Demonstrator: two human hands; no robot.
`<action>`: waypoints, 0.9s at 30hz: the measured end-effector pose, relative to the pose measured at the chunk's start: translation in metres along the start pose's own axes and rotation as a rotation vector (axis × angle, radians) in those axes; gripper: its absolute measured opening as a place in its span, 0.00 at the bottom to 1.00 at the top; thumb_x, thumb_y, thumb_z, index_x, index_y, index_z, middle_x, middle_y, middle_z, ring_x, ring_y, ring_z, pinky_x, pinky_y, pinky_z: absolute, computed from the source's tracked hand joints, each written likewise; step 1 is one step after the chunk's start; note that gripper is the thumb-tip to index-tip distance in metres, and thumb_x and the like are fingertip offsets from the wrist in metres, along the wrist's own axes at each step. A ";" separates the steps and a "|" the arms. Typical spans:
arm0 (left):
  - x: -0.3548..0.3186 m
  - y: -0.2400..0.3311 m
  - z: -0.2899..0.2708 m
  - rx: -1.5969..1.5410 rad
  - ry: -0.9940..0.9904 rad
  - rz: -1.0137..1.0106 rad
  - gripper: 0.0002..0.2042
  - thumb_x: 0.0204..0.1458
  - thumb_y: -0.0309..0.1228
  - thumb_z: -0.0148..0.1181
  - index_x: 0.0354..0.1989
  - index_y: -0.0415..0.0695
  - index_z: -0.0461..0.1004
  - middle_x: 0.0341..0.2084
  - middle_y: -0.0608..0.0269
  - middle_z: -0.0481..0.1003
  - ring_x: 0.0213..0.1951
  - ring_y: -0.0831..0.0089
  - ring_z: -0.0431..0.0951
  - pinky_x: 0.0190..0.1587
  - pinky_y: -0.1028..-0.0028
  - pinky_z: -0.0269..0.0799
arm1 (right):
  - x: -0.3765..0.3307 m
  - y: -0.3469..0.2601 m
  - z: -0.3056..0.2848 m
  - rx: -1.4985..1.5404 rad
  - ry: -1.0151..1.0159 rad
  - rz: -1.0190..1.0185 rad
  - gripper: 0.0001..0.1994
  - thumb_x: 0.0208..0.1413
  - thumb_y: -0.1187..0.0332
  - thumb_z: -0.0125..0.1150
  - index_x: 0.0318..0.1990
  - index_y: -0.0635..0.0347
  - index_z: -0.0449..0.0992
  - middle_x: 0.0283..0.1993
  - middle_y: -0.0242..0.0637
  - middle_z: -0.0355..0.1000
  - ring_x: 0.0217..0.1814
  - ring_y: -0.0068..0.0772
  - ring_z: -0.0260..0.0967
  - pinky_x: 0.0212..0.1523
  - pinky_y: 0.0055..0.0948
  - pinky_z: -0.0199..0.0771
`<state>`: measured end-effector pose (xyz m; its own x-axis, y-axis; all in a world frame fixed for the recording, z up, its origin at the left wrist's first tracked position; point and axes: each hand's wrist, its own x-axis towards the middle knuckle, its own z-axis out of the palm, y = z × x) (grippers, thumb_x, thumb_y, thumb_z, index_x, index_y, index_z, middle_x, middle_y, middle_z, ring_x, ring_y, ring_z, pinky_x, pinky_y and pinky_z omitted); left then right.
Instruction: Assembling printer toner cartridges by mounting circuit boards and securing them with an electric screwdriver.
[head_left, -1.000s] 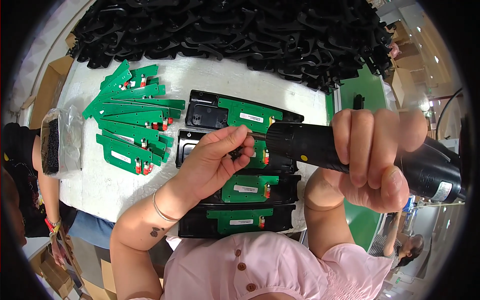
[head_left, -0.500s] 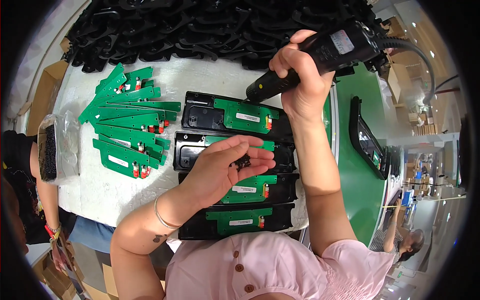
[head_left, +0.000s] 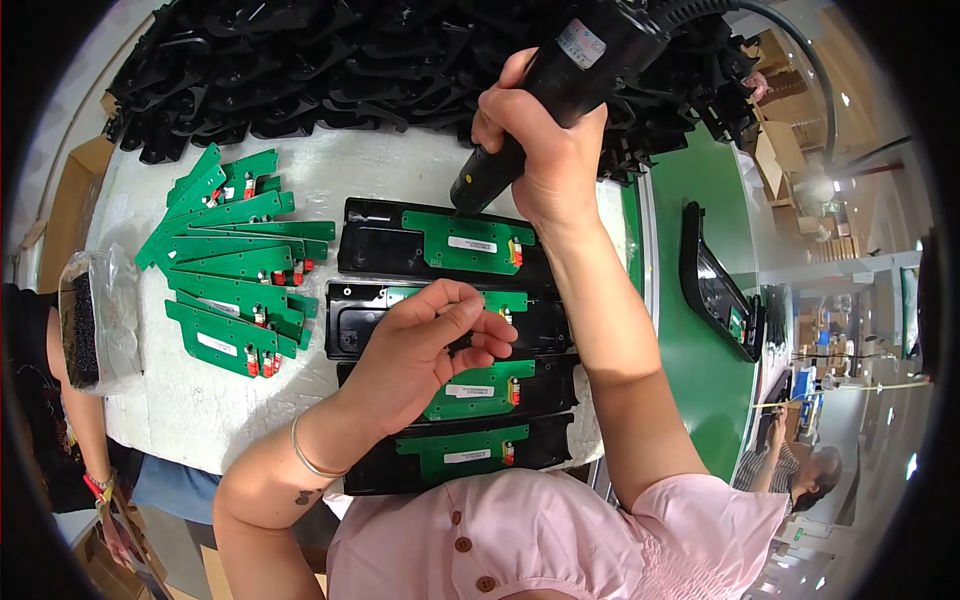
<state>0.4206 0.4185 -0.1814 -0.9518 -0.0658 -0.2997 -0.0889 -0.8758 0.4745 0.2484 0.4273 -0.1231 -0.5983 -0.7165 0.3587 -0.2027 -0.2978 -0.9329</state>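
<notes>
My right hand (head_left: 550,155) grips a black corded electric screwdriver (head_left: 487,178), tilted down to the left. Its tip meets the upper edge of a green circuit board (head_left: 440,252), which lies in the farthest black plastic housing (head_left: 372,245). My left hand (head_left: 415,345) hovers palm up over the second housing (head_left: 347,325). Its fingers curl over small black screws (head_left: 460,344), partly hidden in the palm; thumb and forefinger are drawn together. Nearer me lie two more housings with green boards (head_left: 470,393) in them.
At left, green circuit boards (head_left: 215,255) with red connectors lie fanned out beside a bag-lined box of black screws (head_left: 85,325). Black plastic parts (head_left: 330,75) are heaped along the back. Another housing (head_left: 715,285) rests on the green surface at right. Other people stand left and far right.
The screwdriver has shifted left and stands steeper, its tip now left along the far board's edge. My left hand's fingers have curled in over the screws, thumb and forefinger closing together.
</notes>
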 end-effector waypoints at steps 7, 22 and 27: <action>0.001 0.001 -0.003 -0.028 0.037 0.041 0.07 0.55 0.29 0.51 0.40 0.40 0.70 0.33 0.62 0.73 0.34 0.79 0.73 0.37 0.83 0.70 | -0.004 -0.007 0.000 0.013 0.037 -0.055 0.06 0.38 0.78 0.53 0.27 0.63 0.65 0.16 0.33 0.61 0.15 0.23 0.57 0.21 0.24 0.59; 0.005 0.004 -0.016 -0.347 -0.016 0.134 0.07 0.54 0.32 0.52 0.36 0.41 0.70 0.30 0.67 0.71 0.31 0.83 0.71 0.35 0.86 0.71 | -0.058 -0.080 -0.013 0.423 -0.405 -0.331 0.21 0.44 0.73 0.50 0.50 0.60 0.64 0.20 0.22 0.59 0.20 0.14 0.57 0.27 0.17 0.57; 0.004 0.005 -0.015 -0.370 -0.065 0.122 0.08 0.54 0.33 0.53 0.36 0.41 0.70 0.30 0.67 0.71 0.31 0.83 0.71 0.35 0.86 0.71 | -0.057 -0.084 -0.013 0.460 -0.432 -0.313 0.18 0.44 0.74 0.51 0.47 0.58 0.65 0.20 0.22 0.59 0.20 0.15 0.58 0.28 0.17 0.57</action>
<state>0.4208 0.4064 -0.1926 -0.9664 -0.1601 -0.2012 0.1267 -0.9774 0.1691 0.2888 0.5012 -0.0658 -0.1850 -0.7112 0.6782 0.0902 -0.6995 -0.7090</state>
